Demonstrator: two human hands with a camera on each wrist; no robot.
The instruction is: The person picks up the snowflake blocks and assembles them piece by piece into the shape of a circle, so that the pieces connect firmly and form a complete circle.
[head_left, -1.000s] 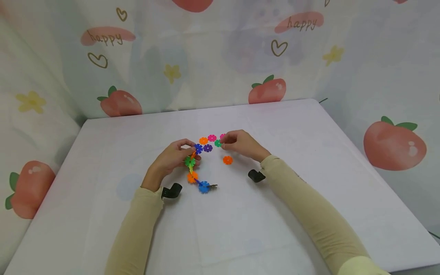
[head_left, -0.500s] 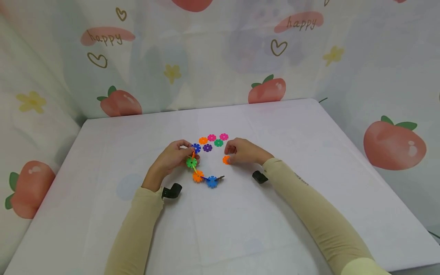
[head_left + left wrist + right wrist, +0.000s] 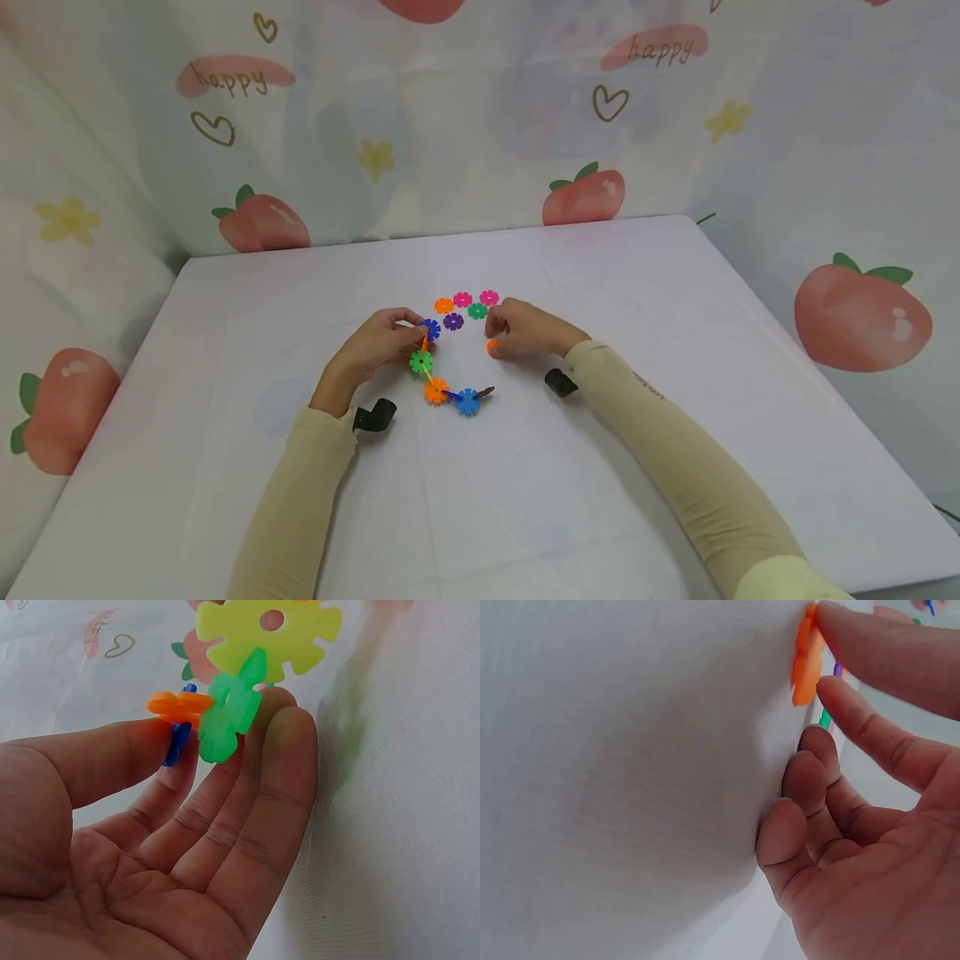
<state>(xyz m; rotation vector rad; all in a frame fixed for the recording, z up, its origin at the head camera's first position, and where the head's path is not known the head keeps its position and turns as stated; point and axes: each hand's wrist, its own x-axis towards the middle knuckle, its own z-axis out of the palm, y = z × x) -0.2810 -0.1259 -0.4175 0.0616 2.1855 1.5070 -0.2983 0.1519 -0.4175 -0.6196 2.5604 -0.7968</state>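
My left hand [image 3: 381, 340] pinches one end of a chain of slotted flower-shaped plastic discs, at a dark blue disc [image 3: 431, 330] and an orange disc [image 3: 180, 706]. From there the chain curves toward me through a green disc [image 3: 421, 361], a yellow disc [image 3: 270, 634], another orange disc [image 3: 437, 391] and a light blue disc [image 3: 468, 402] to a brown disc [image 3: 486, 392]. My right hand [image 3: 529, 327] is low over the table, thumb and index finger pinching a loose orange disc [image 3: 807, 664]. Its other fingers are curled against the white surface.
Beyond the hands lie loose discs: orange [image 3: 444, 306], purple [image 3: 453, 322], green [image 3: 477, 311] and two pink [image 3: 462, 299]. A black wrist-worn piece [image 3: 375, 416] sticks out from each sleeve. A patterned curtain [image 3: 465, 125] stands behind the white table [image 3: 600, 500].
My right hand has moved from the green and pink discs toward me, onto the loose orange disc. The chain's free end has swung to the right. My left hand has stayed nearly in place.
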